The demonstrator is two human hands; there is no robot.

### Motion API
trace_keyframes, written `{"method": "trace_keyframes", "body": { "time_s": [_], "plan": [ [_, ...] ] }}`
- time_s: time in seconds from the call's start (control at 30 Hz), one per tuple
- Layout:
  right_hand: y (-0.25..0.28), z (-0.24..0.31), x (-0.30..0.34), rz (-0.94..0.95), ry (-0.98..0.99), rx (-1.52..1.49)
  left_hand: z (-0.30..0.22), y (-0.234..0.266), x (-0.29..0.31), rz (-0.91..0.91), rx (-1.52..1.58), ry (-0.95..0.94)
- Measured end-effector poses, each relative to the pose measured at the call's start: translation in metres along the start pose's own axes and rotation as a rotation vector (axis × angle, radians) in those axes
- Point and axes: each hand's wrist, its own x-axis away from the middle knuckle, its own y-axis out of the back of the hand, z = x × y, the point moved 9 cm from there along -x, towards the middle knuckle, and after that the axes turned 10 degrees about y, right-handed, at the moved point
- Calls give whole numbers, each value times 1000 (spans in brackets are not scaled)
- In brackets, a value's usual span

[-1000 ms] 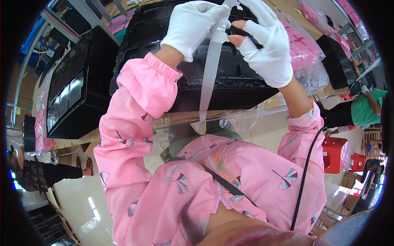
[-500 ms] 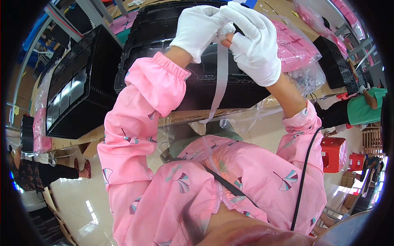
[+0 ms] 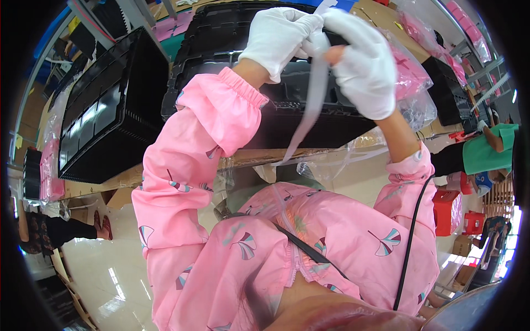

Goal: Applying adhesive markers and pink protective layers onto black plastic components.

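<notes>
In front of me, both my hands, in white gloves, are raised over a large black plastic case. With its fingertips pinched, my left hand holds a pale, translucent strap. One stretch of the strap hangs down across the near side of the case; a short white end pokes up above the fingers. My right hand is close beside it, its fingers curved over toward the left fingertips. A bare thumb tip shows on the right glove. Motion smears that hand, so its hold on the strap is unclear.
Another black case stands on the bench to the left. Pink items in clear film lie to the right, with a further black case beyond. Red stools stand on the floor. A person in green is at the far right.
My hands have shifted slightly right, and the right one has drawn a little away from the left. The strap has swung right with them, and its white end now shows above the fingers.
</notes>
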Motion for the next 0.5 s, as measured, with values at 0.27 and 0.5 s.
{"method": "trace_keyframes", "body": {
  "time_s": [0.27,0.5],
  "plan": [
    [-90,-159,34,150,-634,-619,-11,-8,35,180,149,71],
    [-253,-155,-61,618,-133,-497,-5,4,77,81,-536,-253]
  ]
}}
